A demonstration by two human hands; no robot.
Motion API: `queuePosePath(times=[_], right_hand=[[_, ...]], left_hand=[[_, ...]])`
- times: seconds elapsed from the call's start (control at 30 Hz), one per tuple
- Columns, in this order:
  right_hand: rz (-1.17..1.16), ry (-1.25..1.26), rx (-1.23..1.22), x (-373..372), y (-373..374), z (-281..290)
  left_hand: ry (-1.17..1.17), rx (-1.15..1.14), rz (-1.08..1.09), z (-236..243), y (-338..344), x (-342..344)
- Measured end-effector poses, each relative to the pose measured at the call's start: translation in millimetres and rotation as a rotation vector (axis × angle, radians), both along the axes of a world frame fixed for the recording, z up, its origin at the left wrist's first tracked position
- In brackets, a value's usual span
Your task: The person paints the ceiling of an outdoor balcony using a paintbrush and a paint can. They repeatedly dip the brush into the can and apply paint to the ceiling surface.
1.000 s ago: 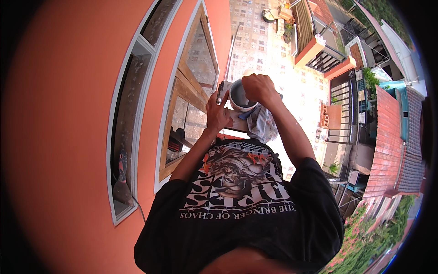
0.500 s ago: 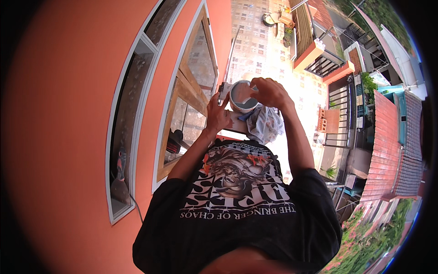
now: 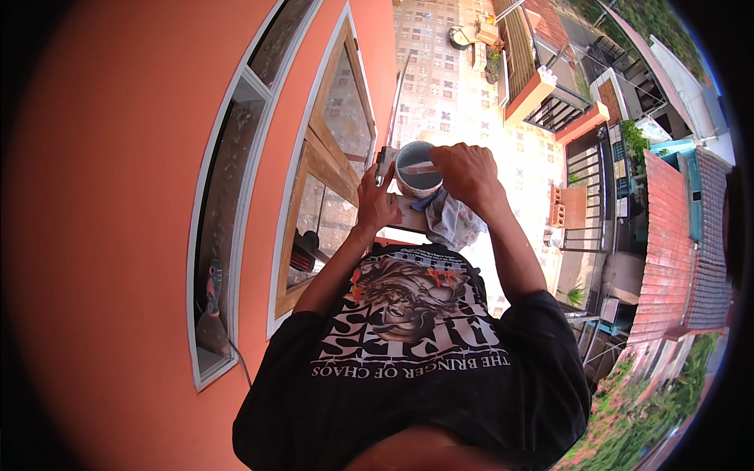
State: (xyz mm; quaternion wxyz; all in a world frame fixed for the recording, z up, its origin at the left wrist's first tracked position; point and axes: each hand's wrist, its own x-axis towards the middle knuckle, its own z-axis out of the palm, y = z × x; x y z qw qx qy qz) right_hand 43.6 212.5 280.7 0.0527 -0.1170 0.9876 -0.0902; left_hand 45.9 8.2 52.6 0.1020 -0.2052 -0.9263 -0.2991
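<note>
A round whitish bucket (image 3: 420, 187) with grey inner walls stands in front of my chest on a plank (image 3: 410, 216). My right hand (image 3: 470, 174) is closed over its right rim, gripping a flat-bladed scraper (image 3: 421, 168). The blade reaches across the bucket's mouth; its handle is hidden in my fist. My left hand (image 3: 377, 202) is at the bucket's left side, thumb near the wall. Between that thumb and the fingers shows a small grey and dark flat piece (image 3: 384, 157), too small to name. Crumpled pale plastic (image 3: 455, 222) lies below the right wrist.
An orange wall (image 3: 126, 220) with a white-framed window (image 3: 255, 86) and a glazed wooden door (image 3: 318, 149) rises close on my left. A tool like a trowel (image 3: 210, 314) shows at the window. Patterned tiles (image 3: 440, 86) stretch ahead; dark railings (image 3: 581, 180) run along the right.
The scraper blade has turned from broad side showing to a narrow strip. My right hand has rolled over and sits slightly lower. The left hand stays beside the bucket.
</note>
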Motion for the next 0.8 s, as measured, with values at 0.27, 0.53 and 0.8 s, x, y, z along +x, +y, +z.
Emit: queuePosePath(times=[0.27,0.53,0.8], right_hand=[[0.000,0.085,0.068,-4,-18,-17],[-0.107,0.064,-0.050,12,4,1],[-0.157,0.049,-0.159,36,42,13]], left_hand=[[0.005,0.009,-0.029,-8,-3,-4],[-0.011,-0.008,-0.020,-11,-2,-4],[-0.030,0.035,-0.028,-10,-3,-3]])
